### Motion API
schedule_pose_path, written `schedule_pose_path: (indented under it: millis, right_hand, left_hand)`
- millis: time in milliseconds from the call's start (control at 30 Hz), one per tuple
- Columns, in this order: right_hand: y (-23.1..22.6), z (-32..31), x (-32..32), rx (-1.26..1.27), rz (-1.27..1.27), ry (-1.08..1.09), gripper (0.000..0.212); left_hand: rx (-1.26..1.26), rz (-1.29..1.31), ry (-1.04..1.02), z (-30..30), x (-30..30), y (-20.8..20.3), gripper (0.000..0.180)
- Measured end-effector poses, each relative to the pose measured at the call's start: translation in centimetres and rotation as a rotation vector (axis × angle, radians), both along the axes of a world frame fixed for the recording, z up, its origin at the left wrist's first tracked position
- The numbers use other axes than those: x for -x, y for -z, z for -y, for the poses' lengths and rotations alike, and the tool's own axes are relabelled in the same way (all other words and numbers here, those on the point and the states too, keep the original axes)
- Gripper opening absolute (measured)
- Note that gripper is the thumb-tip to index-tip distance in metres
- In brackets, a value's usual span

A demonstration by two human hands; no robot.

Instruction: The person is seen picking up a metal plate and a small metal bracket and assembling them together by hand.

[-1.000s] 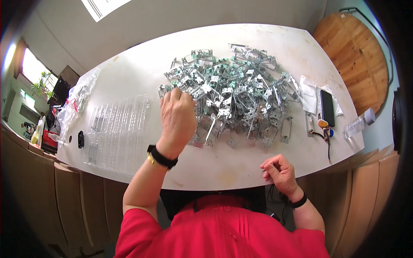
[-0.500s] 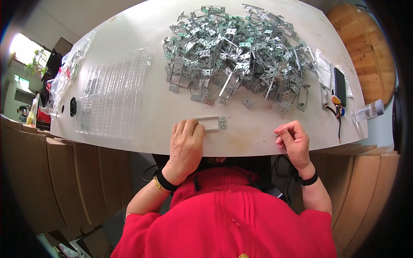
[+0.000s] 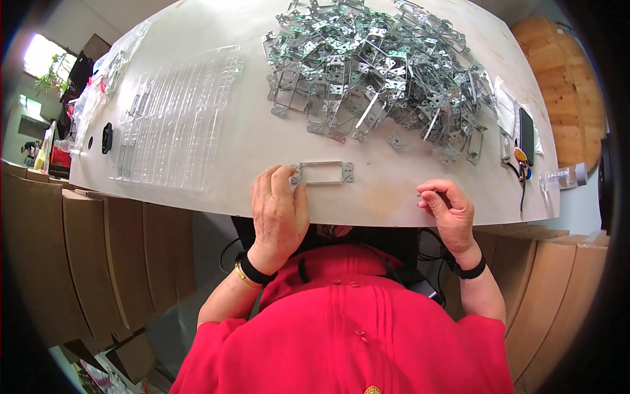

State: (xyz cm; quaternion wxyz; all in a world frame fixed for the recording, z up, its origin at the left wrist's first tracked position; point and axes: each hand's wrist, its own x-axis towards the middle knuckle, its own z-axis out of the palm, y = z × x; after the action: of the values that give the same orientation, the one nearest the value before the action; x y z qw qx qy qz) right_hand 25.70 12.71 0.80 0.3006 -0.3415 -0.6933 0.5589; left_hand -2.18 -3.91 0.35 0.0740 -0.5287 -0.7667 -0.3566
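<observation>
So a second ago my left grip (image 3: pixel 279 203) was over at the left edge of the metal pile (image 3: pixel 380 72); now it's down near the front edge of the counter (image 3: pixel 380 200), at the left end of a single metal frame (image 3: pixel 347 172) lying there apart from the heap; half a second back my fingers hid that end, and now the plate on it is peeking out, so nearly the whole rectangle shows, long sides running left to right. The way I read it, that's one piece picked out and set down between me and the pile, within easy reach of both grips.

State of the left: fingers loosely bent, thumb and forefinger right at the frame's end; can't honestly tell if I'm pinching it or just touching it. My right grip (image 3: pixel 449 213) hasn't done much in that time; thumb and forefinger are pinched together on a small dark bit (image 3: pixel 419 194), too tiny to say what, and it's well apart from the frame, off to its right; the clear plastic tray (image 3: pixel 177 118) is over on my left, untouched.
</observation>
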Motion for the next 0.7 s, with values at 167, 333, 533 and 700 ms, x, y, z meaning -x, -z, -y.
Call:
schedule_pose_path:
  millis: [167,333,533,700]
  right_hand:
    - [-0.3,-0.5,0.2,-0.214,0.043,-0.022,0.013]
    - [-0.1,-0.6,0.1,-0.391,0.138,-0.067,0.013]
    - [0.4,-0.4,0.2,-0.294,0.095,-0.015,0.015]
    - [0.7,-0.6,0.0,-0.333,0.098,-0.01,0.015]
  left_hand:
    - [-0.004,0.0,-0.015,-0.3,0.4,0.7,0.031]
    - [0.003,0.0,-0.009,-0.9,0.7,0.7,0.027]
    - [0.018,-0.02,0.004,-1.2,0.6,0.8,0.029]
    - [-0.047,0.055,-0.041,-0.9,0.2,1.1,0.034]
